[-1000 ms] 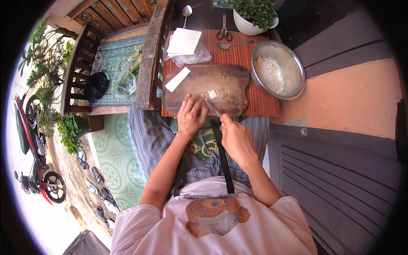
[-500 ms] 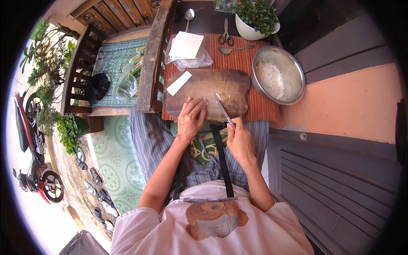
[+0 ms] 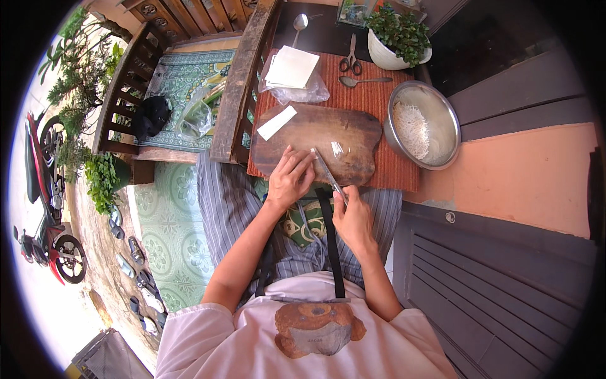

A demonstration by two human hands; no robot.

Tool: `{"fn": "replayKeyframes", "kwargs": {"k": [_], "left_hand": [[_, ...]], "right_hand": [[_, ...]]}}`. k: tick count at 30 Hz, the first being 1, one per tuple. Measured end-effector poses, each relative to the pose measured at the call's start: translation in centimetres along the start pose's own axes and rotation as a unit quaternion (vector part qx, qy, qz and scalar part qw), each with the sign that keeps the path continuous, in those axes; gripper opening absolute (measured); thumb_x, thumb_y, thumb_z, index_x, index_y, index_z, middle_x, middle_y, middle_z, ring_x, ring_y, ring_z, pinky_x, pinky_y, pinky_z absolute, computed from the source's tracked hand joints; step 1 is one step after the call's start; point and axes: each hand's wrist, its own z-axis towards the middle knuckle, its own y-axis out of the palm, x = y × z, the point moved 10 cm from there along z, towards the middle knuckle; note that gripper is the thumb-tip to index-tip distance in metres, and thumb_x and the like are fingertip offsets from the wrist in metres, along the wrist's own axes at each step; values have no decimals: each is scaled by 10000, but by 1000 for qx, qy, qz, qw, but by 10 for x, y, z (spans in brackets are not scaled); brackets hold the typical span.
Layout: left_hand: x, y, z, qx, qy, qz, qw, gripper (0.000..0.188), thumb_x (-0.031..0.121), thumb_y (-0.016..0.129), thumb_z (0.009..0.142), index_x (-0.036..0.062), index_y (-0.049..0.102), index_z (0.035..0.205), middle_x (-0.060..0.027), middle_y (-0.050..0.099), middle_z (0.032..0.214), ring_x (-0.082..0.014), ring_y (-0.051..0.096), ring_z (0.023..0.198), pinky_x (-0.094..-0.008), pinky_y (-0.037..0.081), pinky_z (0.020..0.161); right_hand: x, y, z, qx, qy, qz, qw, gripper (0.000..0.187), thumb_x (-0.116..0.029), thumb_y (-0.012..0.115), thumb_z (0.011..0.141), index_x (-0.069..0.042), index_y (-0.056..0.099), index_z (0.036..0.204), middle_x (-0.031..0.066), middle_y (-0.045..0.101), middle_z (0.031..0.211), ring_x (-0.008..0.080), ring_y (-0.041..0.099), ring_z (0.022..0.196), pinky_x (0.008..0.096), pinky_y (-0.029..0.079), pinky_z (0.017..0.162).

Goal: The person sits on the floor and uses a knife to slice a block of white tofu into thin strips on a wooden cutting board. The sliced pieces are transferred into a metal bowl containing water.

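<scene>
A wooden cutting board (image 3: 353, 127) lies in front of me. My left hand (image 3: 291, 179) rests on its near edge with bent fingers held close together; whatever is under the fingertips is hidden. In my right hand (image 3: 353, 218) is a knife (image 3: 327, 169), its blade slanting across the board with the tip beside my left fingers. A few thin white shreds (image 3: 338, 149) lie on the board right of the blade. Toward the board's upper left is a flat white strip (image 3: 276, 122). Beyond it, a stack of white square sheets (image 3: 293, 68) sits on a clear plastic bag (image 3: 303, 95).
At the right, a metal bowl (image 3: 456, 126) holds a heap of white shreds (image 3: 411, 129). Scissors (image 3: 351, 60), a spoon (image 3: 365, 81) and another spoon (image 3: 300, 24) lie farther back, near a potted plant (image 3: 398, 39). A wooden bench (image 3: 243, 82) borders the left side.
The knife has moved left across the board, closer to my left fingers. White shreds now show more plainly to the right of the blade. The whole view has shifted slightly.
</scene>
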Motion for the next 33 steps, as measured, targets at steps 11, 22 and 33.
{"fn": "replayKeyframes", "kwargs": {"k": [11, 22, 33], "left_hand": [[8, -2, 2, -13, 31, -7, 999, 327, -9, 777, 821, 40, 768, 1143, -83, 744, 1160, -314, 724, 1077, -446, 564, 1091], [6, 2, 0, -33, 27, -15, 999, 347, 2, 770, 839, 70, 777, 1180, -76, 748, 1206, -327, 721, 1120, -446, 571, 1077], [16, 12, -4, -76, 22, -49, 996, 335, 23, 760, 884, 56, 773, 1217, -84, 747, 1230, -333, 707, 1161, -441, 568, 1083]], "right_hand": [[6, 7, 3, -46, 44, -44, 997, 339, -298, 477, 1124, 21, 587, 1091, 313, 714, 919, 521, 702, 867, 598, 541, 790], [9, 10, 6, -52, 48, -46, 996, 342, -279, 473, 1122, 41, 594, 1102, 328, 714, 924, 529, 701, 875, 596, 541, 812], [13, 17, 4, -54, 32, -23, 998, 247, -186, 493, 1108, 49, 503, 1182, 363, 690, 941, 565, 674, 901, 622, 529, 798]]}}
